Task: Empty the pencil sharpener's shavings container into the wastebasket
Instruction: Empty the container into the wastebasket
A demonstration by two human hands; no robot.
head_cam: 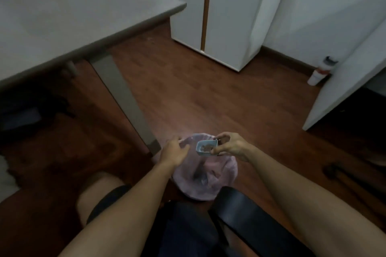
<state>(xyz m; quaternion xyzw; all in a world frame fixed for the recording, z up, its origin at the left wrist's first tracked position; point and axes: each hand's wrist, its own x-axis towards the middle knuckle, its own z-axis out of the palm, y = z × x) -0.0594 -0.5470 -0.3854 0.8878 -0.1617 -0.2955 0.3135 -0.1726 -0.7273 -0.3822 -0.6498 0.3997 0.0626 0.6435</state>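
A small pale blue shavings container (205, 147) with brown shavings inside is pinched at its right side by my right hand (231, 148). It hangs upright over the wastebasket (225, 181), which is lined with a pinkish plastic bag and stands on the floor between my knees. My left hand (174, 151) rests at the basket's far-left rim; whether it grips the bag edge I cannot tell through the blur.
A grey desk (62, 16) fills the upper left, its leg (123, 98) coming down close to the basket. White cabinets (225, 16) stand at the back, a white bottle (320, 72) on the wooden floor at right. My dark chair seat is at the bottom.
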